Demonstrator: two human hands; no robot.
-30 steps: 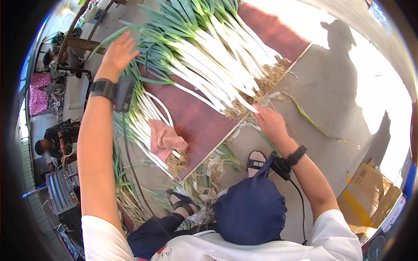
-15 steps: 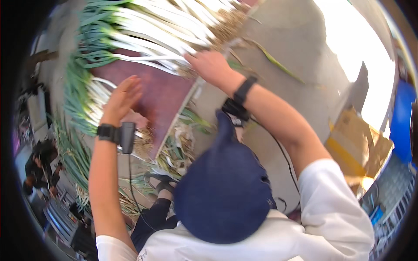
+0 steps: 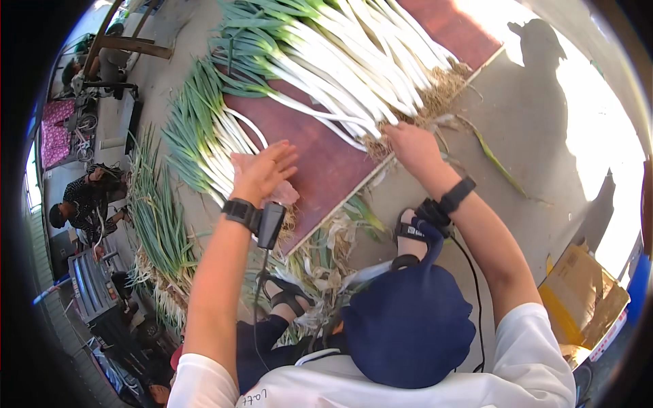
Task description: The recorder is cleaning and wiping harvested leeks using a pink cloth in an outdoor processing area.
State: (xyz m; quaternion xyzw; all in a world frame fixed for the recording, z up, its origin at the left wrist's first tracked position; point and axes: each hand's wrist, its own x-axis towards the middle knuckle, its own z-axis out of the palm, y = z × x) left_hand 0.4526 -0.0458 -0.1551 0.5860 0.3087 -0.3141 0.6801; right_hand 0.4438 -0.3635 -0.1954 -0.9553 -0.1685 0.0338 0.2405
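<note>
Green onions with long white stalks lie in a row across a reddish-brown board, leaves to the left and roots to the right. My right hand is closed at the root end of the nearest stalks, its fingertips pinching a green onion there. My left hand is open, fingers stretched, over a smaller bundle of green onions on the board's left side. A crumpled pink piece shows beside and under that hand; I cannot tell what it is. Wrist straps with small black devices sit on both wrists.
A pile of untrimmed green onions lies on the ground at left. Peeled leaves and skins litter the ground by my feet. A cardboard box stands at right. Another person sits at far left, near a dark cart.
The view has swung, so the board and onions sit farther right in the picture. My left hand stays open by the smaller bundle, and my right hand stays at the roots.
</note>
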